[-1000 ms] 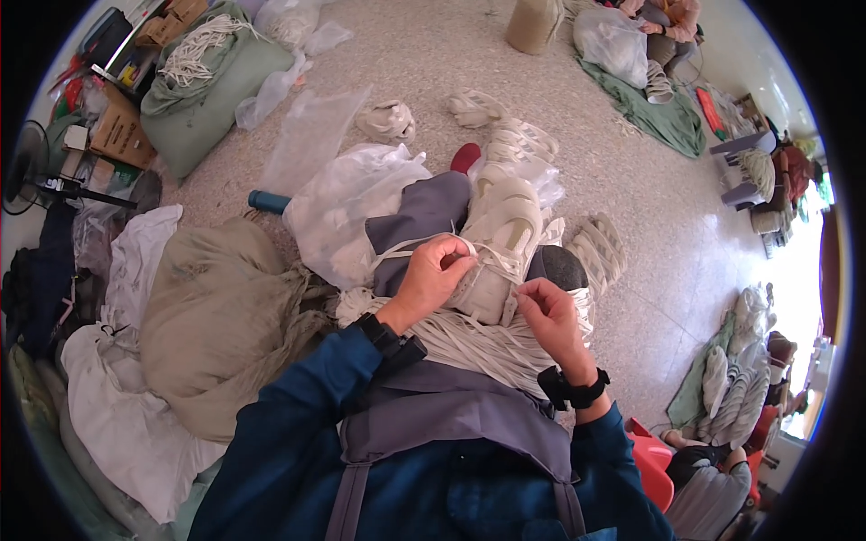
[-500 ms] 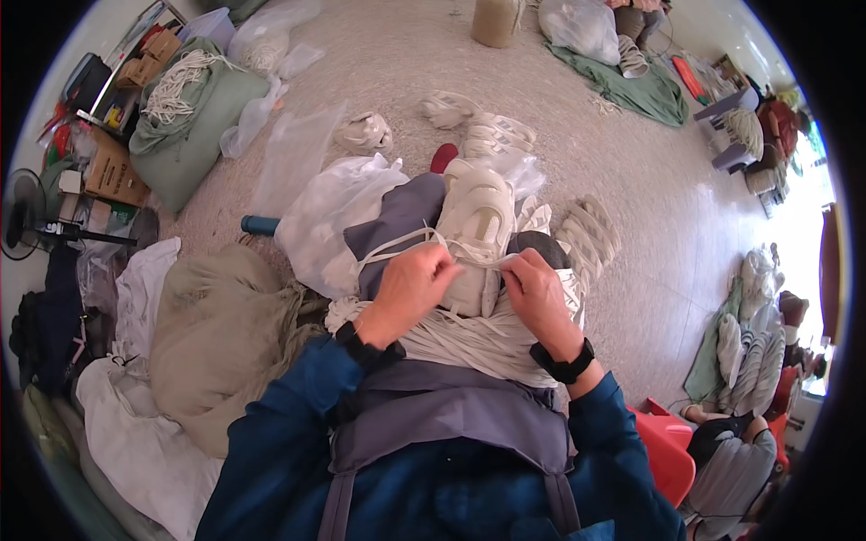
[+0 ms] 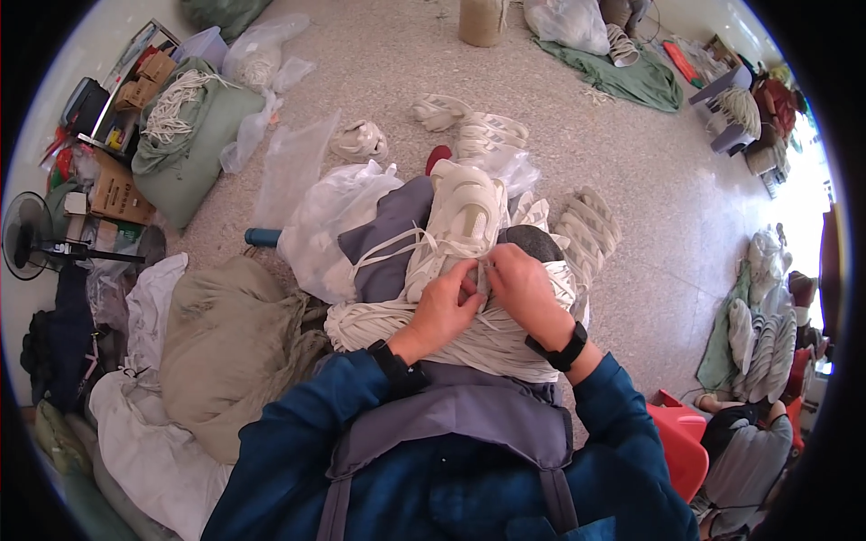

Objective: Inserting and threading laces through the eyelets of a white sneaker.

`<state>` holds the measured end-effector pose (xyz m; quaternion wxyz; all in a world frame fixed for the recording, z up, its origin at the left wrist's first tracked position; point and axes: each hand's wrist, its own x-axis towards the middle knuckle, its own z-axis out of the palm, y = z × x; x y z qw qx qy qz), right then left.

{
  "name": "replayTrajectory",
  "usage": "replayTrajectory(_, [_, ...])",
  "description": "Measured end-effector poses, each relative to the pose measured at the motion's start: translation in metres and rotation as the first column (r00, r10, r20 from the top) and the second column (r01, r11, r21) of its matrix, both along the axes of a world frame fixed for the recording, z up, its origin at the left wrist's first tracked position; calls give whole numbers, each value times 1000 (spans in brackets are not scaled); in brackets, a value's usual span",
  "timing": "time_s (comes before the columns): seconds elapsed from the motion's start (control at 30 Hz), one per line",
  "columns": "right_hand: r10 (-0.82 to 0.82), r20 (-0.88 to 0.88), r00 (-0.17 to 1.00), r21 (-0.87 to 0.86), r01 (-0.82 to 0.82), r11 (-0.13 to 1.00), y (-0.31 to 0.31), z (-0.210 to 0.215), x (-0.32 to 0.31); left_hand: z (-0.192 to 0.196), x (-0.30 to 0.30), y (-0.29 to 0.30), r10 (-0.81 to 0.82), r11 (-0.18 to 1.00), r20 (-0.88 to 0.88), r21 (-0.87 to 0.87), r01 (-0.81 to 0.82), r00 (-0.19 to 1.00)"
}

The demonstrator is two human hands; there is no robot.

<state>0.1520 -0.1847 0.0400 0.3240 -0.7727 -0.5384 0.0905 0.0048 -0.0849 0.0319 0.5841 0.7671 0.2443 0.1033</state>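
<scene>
A cream sneaker lies on my lap, toe pointing away from me. Its loose white shoelace trails left over a grey-purple cloth. At the shoe's near end, my left hand is closed, thumb and fingers bent together; what they grip is hidden. My right hand touches the same spot from the right, its fingertips pinching what looks like the lace. Beneath both hands spreads a thick bundle of white laces. A dark rounded thing shows beyond my right hand.
Several more cream sneakers lie on the floor ahead, others to the right. White plastic bags and a beige sack are at my left. A green sack stands far left, a red stool near right.
Both hands have drawn together at the shoe's near end. The lace that stretched from my left hand now lies slack on the left. My view has shifted slightly.
</scene>
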Motion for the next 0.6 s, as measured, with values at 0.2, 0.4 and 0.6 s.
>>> replayTrajectory(0.2, [33,-88,996,81,-25,996,-2,-4,2,-8,1,23,-71,918,-69,-395,38,995])
replayTrajectory(0.4, [38,22,999,-130,-35,991,-1,9,-11,-8,7,19,-4,939,-60,-345,-17,998])
replayTrajectory(0.6, [-12,53,999,-111,18,994,1,9,-18,-7,2,23,21,937,14,349,-25,1000])
